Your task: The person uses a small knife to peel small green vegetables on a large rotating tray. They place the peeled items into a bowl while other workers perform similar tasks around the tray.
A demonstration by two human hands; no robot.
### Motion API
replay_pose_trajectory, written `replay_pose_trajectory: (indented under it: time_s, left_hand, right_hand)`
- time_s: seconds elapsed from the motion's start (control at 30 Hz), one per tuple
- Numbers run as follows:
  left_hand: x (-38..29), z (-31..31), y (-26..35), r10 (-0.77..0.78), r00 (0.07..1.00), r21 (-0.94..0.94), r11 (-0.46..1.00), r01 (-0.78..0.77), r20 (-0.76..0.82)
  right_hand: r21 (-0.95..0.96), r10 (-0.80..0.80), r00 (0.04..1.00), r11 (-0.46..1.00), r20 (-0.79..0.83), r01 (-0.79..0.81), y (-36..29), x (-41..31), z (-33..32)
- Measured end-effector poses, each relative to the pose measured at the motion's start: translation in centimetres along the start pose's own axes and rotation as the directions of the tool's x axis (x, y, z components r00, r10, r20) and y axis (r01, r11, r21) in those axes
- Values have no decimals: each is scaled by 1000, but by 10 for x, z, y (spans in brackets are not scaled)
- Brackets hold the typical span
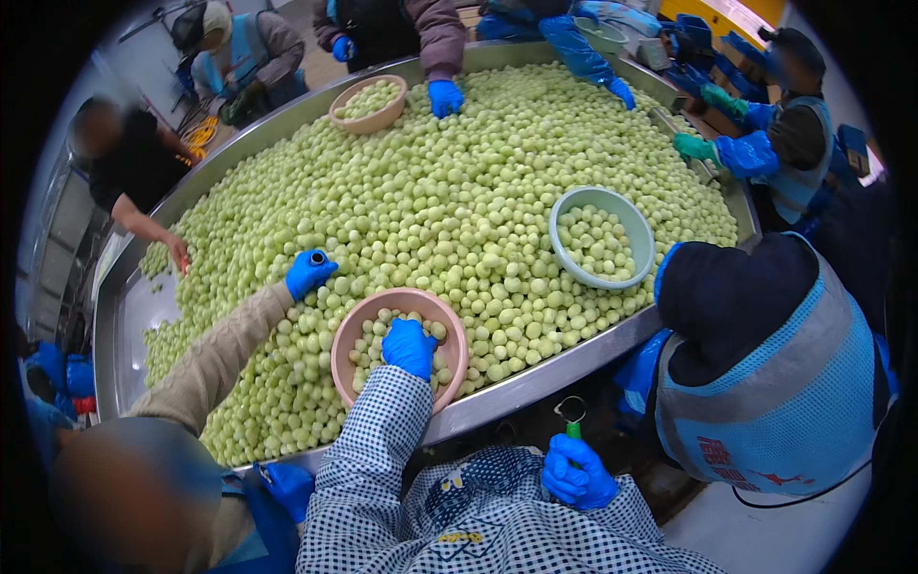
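Note:
My left hand point(409, 349), in a blue glove, reaches into a pink plastic bowl point(455, 337) part-filled with pale green round fruits or vegetables point(369, 343). Its fingertips are hidden, so whether it grips any of them cannot be told. The bowl rests on the heap at the near rim of a large metal table. Over my lap, my right hand point(579, 473), also blue-gloved, is closed around the green handle point(574, 430) of a small tool with a thin metal loop point(571, 409).
The metal table point(545, 374) bears a wide heap of the same produce point(430, 215). A light blue bowl point(649, 237) and another pink bowl point(398, 107) stand on it. Co-workers surround it; a blue-gloved hand point(310, 274) with a dark ringed object is left of my bowl.

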State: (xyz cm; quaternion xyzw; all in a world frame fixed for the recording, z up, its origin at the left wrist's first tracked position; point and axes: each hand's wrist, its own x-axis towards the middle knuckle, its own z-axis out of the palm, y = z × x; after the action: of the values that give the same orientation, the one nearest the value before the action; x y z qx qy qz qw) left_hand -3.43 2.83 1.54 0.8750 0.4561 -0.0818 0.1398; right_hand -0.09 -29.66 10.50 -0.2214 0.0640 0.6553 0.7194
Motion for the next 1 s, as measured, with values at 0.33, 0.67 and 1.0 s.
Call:
replay_pose_trajectory:
  time_s: [0.33,0.67,1.0]
  left_hand:
    - [-8,-1,-39,192,981,7,981,-192,31]
    - [-53,-41,-124,-275,899,-314,935,167,-341]
    - [-62,-23,-115,-439,822,-614,776,144,-361]
  right_hand:
    - [7,-64,997,998,-48,64,42,5,14]
    - [-991,-675,727,-58,127,120,-17,141,17]
    - [-999,-370,929,-36,-12,-28,-28,232,13]
